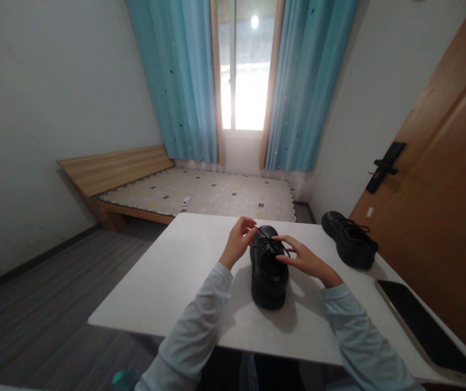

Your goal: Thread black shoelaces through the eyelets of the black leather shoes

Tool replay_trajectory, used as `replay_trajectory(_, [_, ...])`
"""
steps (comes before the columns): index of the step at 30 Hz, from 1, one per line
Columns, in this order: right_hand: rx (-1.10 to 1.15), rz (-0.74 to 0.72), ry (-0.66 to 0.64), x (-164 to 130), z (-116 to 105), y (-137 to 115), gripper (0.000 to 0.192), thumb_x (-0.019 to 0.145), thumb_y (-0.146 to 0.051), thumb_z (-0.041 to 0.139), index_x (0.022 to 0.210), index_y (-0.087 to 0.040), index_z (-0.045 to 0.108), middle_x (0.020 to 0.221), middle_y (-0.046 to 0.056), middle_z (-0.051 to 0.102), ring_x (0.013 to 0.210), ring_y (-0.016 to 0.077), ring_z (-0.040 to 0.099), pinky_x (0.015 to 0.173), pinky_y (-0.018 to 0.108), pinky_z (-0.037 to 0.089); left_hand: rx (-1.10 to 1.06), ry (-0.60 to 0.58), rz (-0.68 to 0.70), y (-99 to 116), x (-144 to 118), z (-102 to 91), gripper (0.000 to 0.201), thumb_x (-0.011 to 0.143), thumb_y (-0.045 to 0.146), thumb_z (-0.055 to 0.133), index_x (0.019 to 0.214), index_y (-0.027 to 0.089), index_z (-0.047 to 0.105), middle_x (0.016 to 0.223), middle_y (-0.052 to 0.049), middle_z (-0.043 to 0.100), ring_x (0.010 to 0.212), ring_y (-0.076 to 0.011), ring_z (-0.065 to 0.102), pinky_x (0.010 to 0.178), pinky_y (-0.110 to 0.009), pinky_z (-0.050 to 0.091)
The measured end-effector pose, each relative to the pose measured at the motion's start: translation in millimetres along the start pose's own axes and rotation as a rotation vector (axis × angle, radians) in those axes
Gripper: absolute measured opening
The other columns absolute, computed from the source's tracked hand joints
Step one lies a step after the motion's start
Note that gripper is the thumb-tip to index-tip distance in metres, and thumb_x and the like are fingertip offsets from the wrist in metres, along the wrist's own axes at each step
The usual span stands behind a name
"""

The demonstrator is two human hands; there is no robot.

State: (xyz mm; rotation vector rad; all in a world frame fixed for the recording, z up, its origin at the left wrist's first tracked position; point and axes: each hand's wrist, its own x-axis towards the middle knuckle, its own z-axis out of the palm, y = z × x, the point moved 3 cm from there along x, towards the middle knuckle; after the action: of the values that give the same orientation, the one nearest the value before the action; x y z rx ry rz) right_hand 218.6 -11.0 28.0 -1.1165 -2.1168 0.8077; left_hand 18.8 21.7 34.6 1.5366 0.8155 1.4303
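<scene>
A black lace-up shoe (269, 288) stands on the white table in front of me, its toe pointing away and its heel toward me. At the shoe's left side, my left hand (241, 236) pinches one end of the black shoelace (262, 232), which stretches from the fingertips to the lacing. My right hand (301, 259) reaches in from the right over the shoe's opening. Its fingers bend around another part of the lace near the tongue, the upper fingers and the thumb a little apart. The exact grip there is partly hidden.
Another black shoe (350, 239) stands at the table's right edge. Closer to me lies a dark-screened phone or tablet (423, 326). Beyond the white table (155, 277) is a bed (216, 190) with a small white remote (186, 201). A brown door (440, 206) is on the right.
</scene>
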Motion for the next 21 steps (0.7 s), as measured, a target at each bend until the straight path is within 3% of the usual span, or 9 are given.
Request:
replay_trajectory(13, [0.011, -0.008, -0.004, 1.5, 0.7, 0.8, 0.052, 0.077, -0.043, 0.063, 0.125, -0.027, 0.049, 0.130, 0.008, 0.051, 0.121, 0.0269, 0.048, 0.097, 0.048, 0.045, 0.248, 0.051, 0.121, 10.0, -2.2, -1.4, 0.010, 0.080, 0.026, 0.058, 0.084, 0.017, 0.056, 0.082, -0.002, 0.061, 0.074, -0.0116, 0.058, 0.063, -0.021, 0.045])
replay_trajectory(21, [0.017, -0.012, -0.001, -0.6, 0.3, -1.3, 0.051, 0.077, -0.044, 0.062, 0.124, -0.027, 0.050, 0.130, 0.008, 0.051, 0.121, 0.0270, 0.048, 0.097, 0.048, 0.045, 0.345, 0.106, 0.156, 16.2, -2.5, -6.3, 0.011, 0.079, 0.028, 0.060, 0.081, 0.017, 0.059, 0.079, -0.001, 0.065, 0.072, -0.0118, 0.058, 0.067, -0.023, 0.044])
